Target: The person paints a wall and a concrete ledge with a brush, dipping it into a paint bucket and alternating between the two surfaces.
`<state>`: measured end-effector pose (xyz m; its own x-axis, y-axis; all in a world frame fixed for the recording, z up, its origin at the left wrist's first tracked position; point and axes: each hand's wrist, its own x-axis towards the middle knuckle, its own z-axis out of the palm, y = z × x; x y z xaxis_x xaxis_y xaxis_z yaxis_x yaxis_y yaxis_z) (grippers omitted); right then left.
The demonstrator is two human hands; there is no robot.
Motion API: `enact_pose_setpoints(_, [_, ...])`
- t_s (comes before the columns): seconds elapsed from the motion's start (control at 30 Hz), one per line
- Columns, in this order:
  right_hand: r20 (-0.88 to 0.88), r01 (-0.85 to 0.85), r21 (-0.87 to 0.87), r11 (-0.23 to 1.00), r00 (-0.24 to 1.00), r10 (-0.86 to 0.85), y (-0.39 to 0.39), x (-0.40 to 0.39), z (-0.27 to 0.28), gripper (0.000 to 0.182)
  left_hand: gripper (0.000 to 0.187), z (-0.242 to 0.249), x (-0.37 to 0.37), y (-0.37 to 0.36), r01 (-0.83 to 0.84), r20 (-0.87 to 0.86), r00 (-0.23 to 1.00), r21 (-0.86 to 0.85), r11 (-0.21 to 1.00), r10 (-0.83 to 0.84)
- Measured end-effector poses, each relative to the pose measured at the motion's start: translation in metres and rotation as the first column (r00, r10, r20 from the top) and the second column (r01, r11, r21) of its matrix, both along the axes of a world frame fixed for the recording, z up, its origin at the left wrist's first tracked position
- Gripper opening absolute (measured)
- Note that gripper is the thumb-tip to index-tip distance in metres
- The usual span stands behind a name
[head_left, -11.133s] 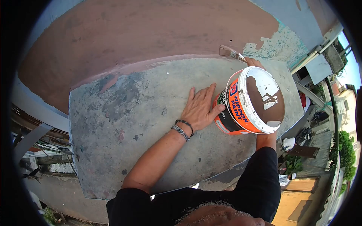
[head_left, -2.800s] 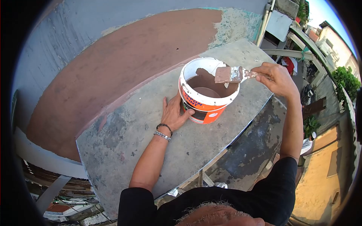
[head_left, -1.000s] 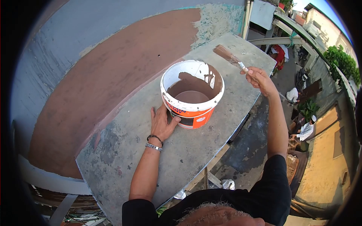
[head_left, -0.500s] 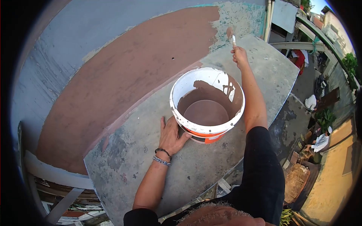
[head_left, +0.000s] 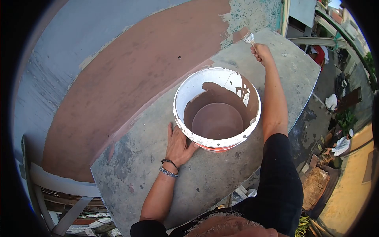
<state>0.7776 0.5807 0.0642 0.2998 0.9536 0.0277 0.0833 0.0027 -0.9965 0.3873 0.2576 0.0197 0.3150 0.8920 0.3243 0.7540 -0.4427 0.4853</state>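
A white bucket point(head_left: 187, 130) with brown paint point(head_left: 218, 120) inside stands on the grey concrete slab point(head_left: 158, 201). My left hand point(head_left: 179, 147) rests on the slab at the bucket's lower left side, fingers spread, its thumb by the bucket wall. My right hand point(head_left: 261, 54) is closed round the handle of a paintbrush point(head_left: 249, 38), whose head is at a small fresh brown patch point(head_left: 240, 35) low on the wall. Left of that patch, a wide brown painted area point(head_left: 134, 75) covers the wall's lower part.
Unpainted, scraped wall point(head_left: 258, 14) lies at the top. Pipes point(head_left: 285, 17) run up beside it. The slab's right edge drops to a lower yard, where a person in white point(head_left: 340, 145) and another person point(head_left: 331, 102) are visible. A metal railing point(head_left: 71, 215) is at lower left.
The brush and my right hand have moved slightly right and down, and the brown patch by the brush is larger. My left hand stays in place. The view has shifted a little.
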Motion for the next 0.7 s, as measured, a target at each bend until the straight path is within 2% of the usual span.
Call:
enact_pose_setpoints(0.07, [0.132, 0.132, -0.008, 0.991, 0.983, -0.130, 0.011, 0.002, 0.001, 0.032, 0.091, -0.001, -0.001, 0.000, 0.003, 0.011, 1.000, 0.015, 1.000, -0.003])
enact_pose_setpoints(0.17, [0.147, 0.115, -0.033, 0.993, 0.983, -0.109, 0.033, -0.014, -0.011, 0.030, 0.092, 0.003, 0.000, -0.002, -0.005, 0.032, 0.999, 0.005, 1.000, 0.004])
enact_pose_setpoints(0.3, [0.000, -0.094, -0.141, 0.986, 0.996, 0.095, 0.018, -0.057, -0.012, 0.029, 0.093, 0.003, 0.000, 0.001, -0.004, 0.021, 1.000, 0.014, 1.000, 0.004])
enact_pose_setpoints(0.47, [0.172, -0.395, -0.236, 0.888, 0.882, 0.439, -0.044, -0.084, 0.009, 0.030, 0.093, 0.003, 0.001, 0.000, 0.005, 0.015, 1.000, 0.011, 1.000, -0.005])
enact_pose_setpoints(0.57, [0.295, -0.429, -0.201, 0.881, 0.831, 0.472, -0.073, -0.081, 0.026, 0.029, 0.092, 0.006, 0.003, -0.002, 0.001, 0.026, 1.000, 0.022, 1.000, -0.002])
enact_pose_setpoints(0.67, [0.379, -0.324, -0.107, 0.940, 0.861, 0.340, -0.059, -0.046, 0.037, 0.027, 0.091, 0.002, 0.002, -0.002, -0.002, 0.025, 1.000, 0.034, 0.999, 0.001])
enact_pose_setpoints(0.7, [0.461, -0.210, -0.082, 0.974, 0.859, 0.224, -0.043, -0.032, 0.035, 0.029, 0.090, 0.000, -0.001, 0.000, 0.005, 0.003, 1.000, 0.025, 1.000, -0.005])
